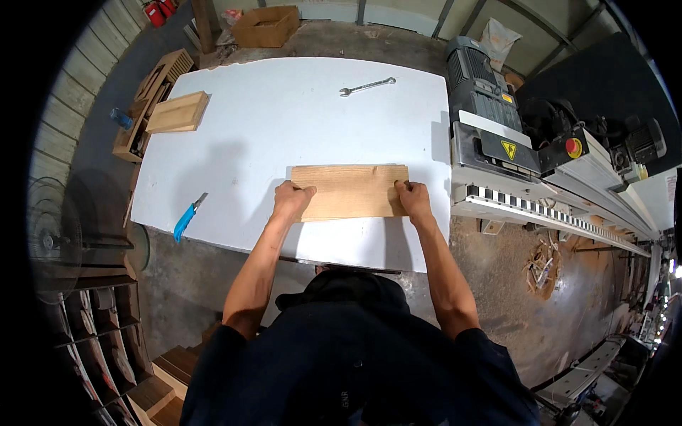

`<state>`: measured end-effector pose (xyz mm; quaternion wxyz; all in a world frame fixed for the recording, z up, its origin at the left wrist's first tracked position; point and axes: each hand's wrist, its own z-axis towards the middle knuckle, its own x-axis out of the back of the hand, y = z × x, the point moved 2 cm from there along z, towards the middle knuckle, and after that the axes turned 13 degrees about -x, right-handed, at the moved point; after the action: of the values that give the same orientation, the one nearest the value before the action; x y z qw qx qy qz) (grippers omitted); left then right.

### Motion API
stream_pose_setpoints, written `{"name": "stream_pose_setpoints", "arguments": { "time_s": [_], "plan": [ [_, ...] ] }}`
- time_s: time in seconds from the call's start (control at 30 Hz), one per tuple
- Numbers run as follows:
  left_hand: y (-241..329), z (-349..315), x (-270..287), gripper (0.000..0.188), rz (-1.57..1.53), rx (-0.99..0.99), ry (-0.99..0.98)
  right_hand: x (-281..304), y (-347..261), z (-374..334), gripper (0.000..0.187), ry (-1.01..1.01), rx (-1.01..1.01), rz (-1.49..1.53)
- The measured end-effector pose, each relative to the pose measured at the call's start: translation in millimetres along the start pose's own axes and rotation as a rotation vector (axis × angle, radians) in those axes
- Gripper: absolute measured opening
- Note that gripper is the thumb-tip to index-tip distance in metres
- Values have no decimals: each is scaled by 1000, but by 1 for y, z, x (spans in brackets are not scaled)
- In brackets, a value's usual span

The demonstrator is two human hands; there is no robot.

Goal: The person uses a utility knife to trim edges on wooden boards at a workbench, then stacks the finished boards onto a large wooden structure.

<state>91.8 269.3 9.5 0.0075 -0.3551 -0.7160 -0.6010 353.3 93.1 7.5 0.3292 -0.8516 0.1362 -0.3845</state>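
Observation:
A flat rectangular wooden board [353,193] with light grain lies crosswise over the near part of the white tabletop [284,113]. My left hand [292,199] is closed on its left end, thumb on top. At the opposite end my right hand [413,197] grips the edge, also with the thumb above. The fingers under the board are hidden. Left of my left hand, a blue utility knife [187,219] with its blade out rests near the table's front edge. A steel combination wrench [367,86] lies farther back on the table.
Wooden boards [177,112] sit at the table's left edge. Along the right stands a machine with a grey motor [482,78], a red stop button [573,148] and a long toothed rail [554,213]. A cardboard box [266,27] is on the floor behind; a fan [53,238] stands at left.

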Motion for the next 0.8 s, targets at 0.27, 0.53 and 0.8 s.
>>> {"name": "stream_pose_setpoints", "arguments": {
  "time_s": [0.27, 0.53, 0.8],
  "plan": [
    [31, -48, 13, 41, -73, -395, 258, 18, 6, -27, 36, -57, 268, 502],
    [4, -64, 22, 62, -218, -560, 235, 15, 27, -32, 54, -240, 408, 501],
    [-1, -60, 11, 72, -382, -606, 147, 3, 38, -38, 59, -237, 436, 420]
  ]
}}
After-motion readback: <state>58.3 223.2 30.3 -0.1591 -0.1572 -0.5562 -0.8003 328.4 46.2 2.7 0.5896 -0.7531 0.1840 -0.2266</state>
